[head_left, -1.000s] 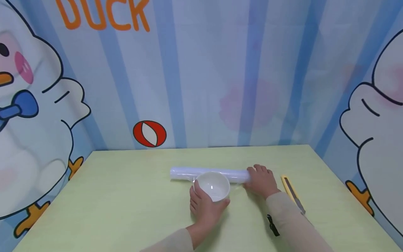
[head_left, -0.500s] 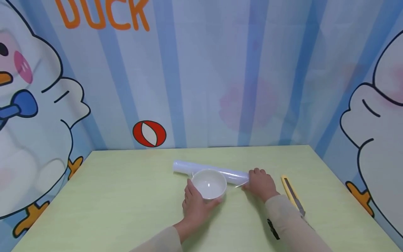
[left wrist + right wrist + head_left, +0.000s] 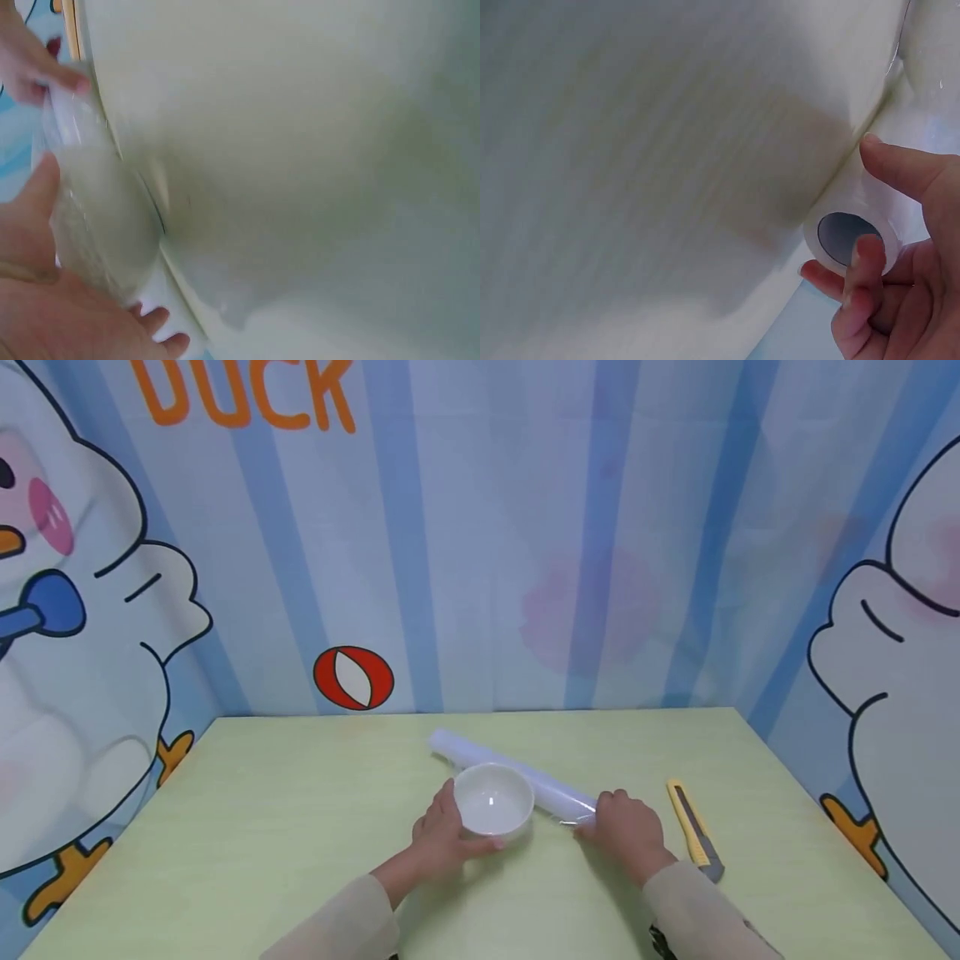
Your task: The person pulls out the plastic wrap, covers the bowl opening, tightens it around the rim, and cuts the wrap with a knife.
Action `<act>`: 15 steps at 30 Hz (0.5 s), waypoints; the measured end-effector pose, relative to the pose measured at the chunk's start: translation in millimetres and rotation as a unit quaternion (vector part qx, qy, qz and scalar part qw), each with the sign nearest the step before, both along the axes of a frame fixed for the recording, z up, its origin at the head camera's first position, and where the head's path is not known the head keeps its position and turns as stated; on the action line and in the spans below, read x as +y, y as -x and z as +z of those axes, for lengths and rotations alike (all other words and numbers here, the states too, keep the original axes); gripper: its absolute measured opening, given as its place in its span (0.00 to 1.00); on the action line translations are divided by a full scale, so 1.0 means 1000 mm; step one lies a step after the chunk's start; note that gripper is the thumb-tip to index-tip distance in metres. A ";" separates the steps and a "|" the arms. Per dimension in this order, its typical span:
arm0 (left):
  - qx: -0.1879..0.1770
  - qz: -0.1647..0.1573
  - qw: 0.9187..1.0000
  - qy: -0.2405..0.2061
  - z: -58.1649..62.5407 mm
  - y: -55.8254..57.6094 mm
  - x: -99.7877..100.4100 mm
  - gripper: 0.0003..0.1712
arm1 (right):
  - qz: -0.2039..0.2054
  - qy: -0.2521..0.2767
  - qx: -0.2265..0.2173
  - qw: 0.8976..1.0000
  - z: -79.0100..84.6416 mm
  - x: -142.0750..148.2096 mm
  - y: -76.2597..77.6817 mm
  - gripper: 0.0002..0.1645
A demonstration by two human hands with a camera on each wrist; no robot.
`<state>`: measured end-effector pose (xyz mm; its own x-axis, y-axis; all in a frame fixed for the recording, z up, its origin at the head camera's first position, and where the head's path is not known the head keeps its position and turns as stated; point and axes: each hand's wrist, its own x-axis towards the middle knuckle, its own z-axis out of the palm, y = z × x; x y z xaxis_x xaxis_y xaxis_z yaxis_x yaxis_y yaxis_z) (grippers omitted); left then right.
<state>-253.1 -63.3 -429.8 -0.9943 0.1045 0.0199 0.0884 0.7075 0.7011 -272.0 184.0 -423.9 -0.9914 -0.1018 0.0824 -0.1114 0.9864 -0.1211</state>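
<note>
Clearly, left fingers around bowl beside roll

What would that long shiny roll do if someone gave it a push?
The roll is round, so it would likely roll. It looks glossy, so may be slippery. The hollow core hints that it is fairly light for its size.

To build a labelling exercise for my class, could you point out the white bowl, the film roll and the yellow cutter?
White bowl [image 3: 493,800]: head view, on its inside.
Film roll [image 3: 551,791]: head view, on its wrapped side.
Yellow cutter [image 3: 693,828]: head view, mid-handle.
</note>
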 end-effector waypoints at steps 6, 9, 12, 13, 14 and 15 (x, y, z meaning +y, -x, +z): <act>-0.018 -0.057 0.998 0.002 0.005 0.008 -0.013 0.63 | -0.001 -0.012 0.019 1.000 0.000 -0.002 -0.015 0.32; -0.052 -0.078 0.996 0.008 0.008 0.011 -0.019 0.65 | 0.003 -0.014 0.026 1.000 -0.001 -0.003 -0.021 0.31; -0.086 -0.093 0.992 0.021 0.011 0.015 -0.025 0.66 | 0.009 -0.016 0.030 0.999 -0.002 -0.005 -0.028 0.31; -0.096 -0.095 0.990 0.028 0.013 0.016 -0.026 0.67 | 0.010 -0.016 0.033 0.999 -0.002 -0.006 -0.030 0.30; -0.100 -0.095 0.990 0.035 0.015 0.017 -0.027 0.67 | 0.012 -0.015 0.035 0.999 -0.002 -0.006 -0.033 0.30; -0.104 -0.094 0.989 0.044 0.017 0.017 -0.027 0.67 | 0.012 -0.013 0.037 0.999 -0.003 -0.007 -0.036 0.30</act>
<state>-270.0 -90.8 -412.7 -0.9390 0.2800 -0.1998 0.0848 0.7514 0.6543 -236.2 177.2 -426.4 -0.9797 -0.1294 0.1529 -0.1435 0.9860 -0.0854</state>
